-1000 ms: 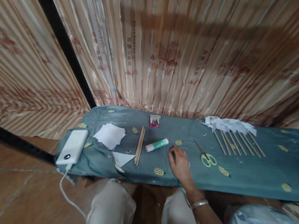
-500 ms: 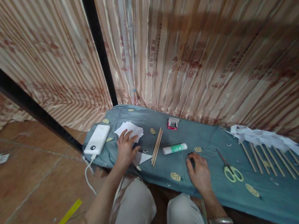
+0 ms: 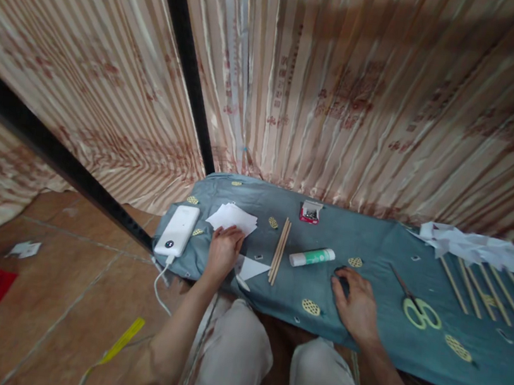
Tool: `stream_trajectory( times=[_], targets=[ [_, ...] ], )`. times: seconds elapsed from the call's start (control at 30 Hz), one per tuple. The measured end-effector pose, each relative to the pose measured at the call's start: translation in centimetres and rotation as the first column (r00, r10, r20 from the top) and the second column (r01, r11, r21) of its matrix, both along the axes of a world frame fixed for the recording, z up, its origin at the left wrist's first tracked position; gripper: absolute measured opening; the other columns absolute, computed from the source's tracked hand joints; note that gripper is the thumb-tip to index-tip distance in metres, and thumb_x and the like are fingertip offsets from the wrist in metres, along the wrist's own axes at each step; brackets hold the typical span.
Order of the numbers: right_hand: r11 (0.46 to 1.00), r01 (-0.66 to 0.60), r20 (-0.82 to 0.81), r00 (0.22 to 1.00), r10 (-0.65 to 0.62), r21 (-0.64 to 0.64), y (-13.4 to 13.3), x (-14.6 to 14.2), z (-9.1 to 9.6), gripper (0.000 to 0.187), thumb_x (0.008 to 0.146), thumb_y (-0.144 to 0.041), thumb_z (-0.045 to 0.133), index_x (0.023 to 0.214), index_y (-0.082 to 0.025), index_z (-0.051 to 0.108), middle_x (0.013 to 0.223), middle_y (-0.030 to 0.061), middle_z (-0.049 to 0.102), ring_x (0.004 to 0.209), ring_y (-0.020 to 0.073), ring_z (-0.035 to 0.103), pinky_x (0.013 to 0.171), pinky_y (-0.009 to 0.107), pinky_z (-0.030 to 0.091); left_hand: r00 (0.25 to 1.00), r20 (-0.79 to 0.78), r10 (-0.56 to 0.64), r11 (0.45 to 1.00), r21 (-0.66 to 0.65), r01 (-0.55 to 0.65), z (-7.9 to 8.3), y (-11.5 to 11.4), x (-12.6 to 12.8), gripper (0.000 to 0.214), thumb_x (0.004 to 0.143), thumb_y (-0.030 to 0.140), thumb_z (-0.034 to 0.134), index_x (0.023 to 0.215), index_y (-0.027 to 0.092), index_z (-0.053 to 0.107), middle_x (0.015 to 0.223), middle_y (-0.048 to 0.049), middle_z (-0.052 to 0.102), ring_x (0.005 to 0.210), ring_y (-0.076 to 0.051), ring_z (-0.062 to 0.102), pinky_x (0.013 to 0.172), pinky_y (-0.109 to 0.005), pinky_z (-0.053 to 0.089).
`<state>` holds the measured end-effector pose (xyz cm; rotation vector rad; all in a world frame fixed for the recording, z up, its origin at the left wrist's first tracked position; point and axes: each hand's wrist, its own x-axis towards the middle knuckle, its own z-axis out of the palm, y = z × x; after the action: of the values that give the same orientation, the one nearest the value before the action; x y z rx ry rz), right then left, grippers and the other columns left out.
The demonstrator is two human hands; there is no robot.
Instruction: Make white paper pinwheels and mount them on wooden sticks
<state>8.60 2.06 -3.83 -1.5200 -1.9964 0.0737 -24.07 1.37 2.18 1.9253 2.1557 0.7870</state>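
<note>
My left hand (image 3: 223, 253) is at the near edge of a stack of white paper pieces (image 3: 231, 214), its fingers drawn together on the paper. A white paper triangle (image 3: 255, 270) lies just right of that wrist. My right hand (image 3: 357, 302) rests on the cloth with curled fingers, around a small dark thing (image 3: 342, 285) I cannot make out. Between the hands lie a few thin wooden sticks (image 3: 280, 252) and a white and green glue stick (image 3: 312, 257). Scissors with light green handles (image 3: 420, 312) lie right of my right hand.
The narrow bench has a blue-green cloth (image 3: 392, 250). On it are a white phone (image 3: 178, 229) with a cable, a small red box (image 3: 310, 212) of metal bits, and a row of sticks with folded white paper (image 3: 483, 250). Black metal poles (image 3: 189, 62) stand at the left.
My left hand has slid back to the near edge of the paper stack, and its spread fingers have drawn together. My right hand stays in place. The view has shifted left.
</note>
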Motion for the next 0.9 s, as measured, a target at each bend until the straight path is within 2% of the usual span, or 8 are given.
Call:
stream_trajectory(
  times=[0.17, 0.33, 0.57, 0.7, 0.77, 0.9],
  targets=[
    [1.0, 0.011, 0.007, 1.0, -0.011, -0.006, 0.0, 0.1, -0.1, 0.027, 0.091, -0.039, 0.042, 0.099, -0.021, 0.06, 0.108, 0.0122, 0.065, 0.1, 0.0291, 0.057, 0.092, 0.046, 0.045, 0.998, 0.051, 0.031, 0.999, -0.011, -0.03, 0.1, 0.3, -0.4, 0.02, 0.085, 0.012, 0.057, 0.088, 0.02, 0.075, 0.105, -0.0105, 0.074, 0.109, -0.025, 0.065, 0.104, -0.043, 0.041],
    [1.0, 0.007, -0.005, 1.0, -0.007, -0.002, 0.0, 0.0, 0.0, 0.028, 0.091, -0.039, 0.041, 0.098, -0.021, 0.06, 0.105, 0.0126, 0.066, 0.1, 0.0293, 0.057, 0.091, 0.046, 0.046, 0.989, 0.124, 0.084, 0.996, -0.017, -0.083, 0.0, 0.7, -0.9, 0.015, 0.082, 0.017, 0.062, 0.083, 0.022, 0.076, 0.103, -0.0085, 0.075, 0.097, -0.025, 0.07, 0.089, -0.037, 0.051],
    [1.0, 0.011, -0.014, 1.0, -0.011, 0.002, 0.1, -0.1, 0.1, 0.027, 0.091, -0.039, 0.041, 0.098, -0.021, 0.06, 0.105, 0.012, 0.066, 0.098, 0.029, 0.058, 0.091, 0.046, 0.046, 0.958, 0.262, 0.114, 0.992, 0.013, -0.122, -0.3, 0.6, -1.2, 0.016, 0.083, 0.023, 0.06, 0.082, 0.02, 0.076, 0.096, -0.0085, 0.076, 0.092, -0.025, 0.07, 0.083, -0.033, 0.051],
    [0.999, 0.016, -0.035, 0.999, -0.017, -0.029, 0.0, -0.2, 0.3, 0.027, 0.09, -0.038, 0.042, 0.099, -0.02, 0.06, 0.107, 0.0133, 0.066, 0.1, 0.0297, 0.057, 0.092, 0.046, 0.045, 0.917, 0.368, 0.154, 0.981, 0.051, -0.185, -0.3, 0.5, -1.3, 0.019, 0.082, 0.026, 0.06, 0.074, 0.017, 0.075, 0.08, -0.007, 0.077, 0.075, -0.023, 0.069, 0.071, -0.03, 0.049],
    [0.998, 0.018, -0.095, 0.995, -0.024, -0.062, -0.1, -0.3, 0.6, 0.026, 0.089, -0.038, 0.044, 0.097, -0.02, 0.061, 0.108, 0.0132, 0.066, 0.1, 0.03, 0.056, 0.093, 0.047, 0.044, 0.885, 0.428, 0.181, 0.969, 0.075, -0.234, -0.1, 0.5, -1.5, 0.021, 0.081, 0.028, 0.06, 0.072, 0.015, 0.075, 0.069, -0.0045, 0.074, 0.066, -0.021, 0.066, 0.065, -0.028, 0.047],
    [0.991, 0.019, -0.232, 0.971, -0.049, -0.13, 0.1, -0.3, 0.9, 0.025, 0.085, -0.042, 0.048, 0.09, -0.022, 0.062, 0.105, 0.012, 0.067, 0.1, 0.0298, 0.057, 0.094, 0.049, 0.043, 0.809, 0.553, 0.199, 0.932, 0.147, -0.33, 1.6, 0.4, -1.4, 0.028, 0.08, 0.034, 0.057, 0.072, 0.013, 0.073, 0.063, -0.0011, 0.069, 0.065, -0.018, 0.061, 0.063, -0.026, 0.045]
  ],
)
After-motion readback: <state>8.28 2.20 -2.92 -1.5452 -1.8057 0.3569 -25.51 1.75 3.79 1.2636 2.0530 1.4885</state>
